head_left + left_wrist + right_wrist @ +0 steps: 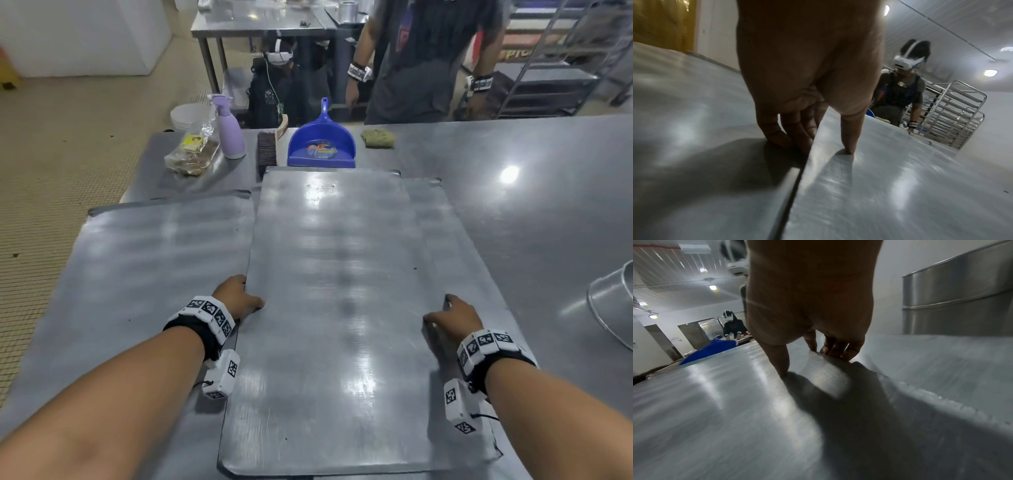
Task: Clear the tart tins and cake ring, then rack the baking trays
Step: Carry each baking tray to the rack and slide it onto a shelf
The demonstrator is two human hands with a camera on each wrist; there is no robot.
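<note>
A flat metal baking tray [335, 308] lies lengthwise in front of me on top of another tray [455, 246] whose right edge shows beneath it. A third tray [144, 274] lies to its left. My left hand [238, 298] grips the top tray's left edge, thumb on top [849, 139], fingers [797, 136] curled under the edge. My right hand [452, 317] grips the right edge the same way, thumb on top [781, 363], fingers [838, 350] below. A steel cake ring [613, 308] stands at the table's right edge, also large in the right wrist view [957, 305].
Behind the trays sit a blue dustpan [322, 144], a brush [267, 150], a lilac spray bottle [230, 130], a plastic bag [193, 154] and a green cloth [378, 138]. Another person [424, 61] stands across the table. A tray rack [953, 113] stands at the far right.
</note>
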